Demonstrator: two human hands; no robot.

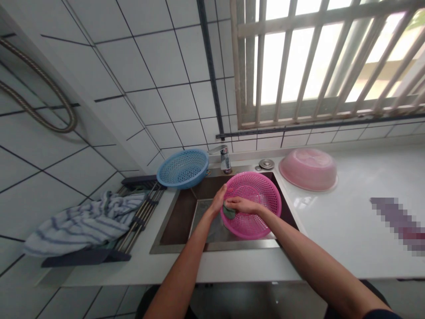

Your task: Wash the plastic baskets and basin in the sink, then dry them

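A round pink plastic colander (264, 200) is held tilted over the steel sink (172, 237). My left hand (218, 201) is closed on its left rim, thumb toward the inside. My right hand (242, 205) reaches across the colander and pinches a small green scouring pad (229, 212), pressed against the inner wall near the left rim. The fingertips of the right hand are partly hidden by the pad. Behind the colander stands the chrome faucet (225, 159).
A blue colander (182, 168) leans at the sink's back left corner. To the right, an upturned pink basin (308, 169) lies beside a metal drain strainer (266, 164). A striped towel (89, 223) covers part of a folding rack (137, 221) on the left. A barred window (318, 66) is above.
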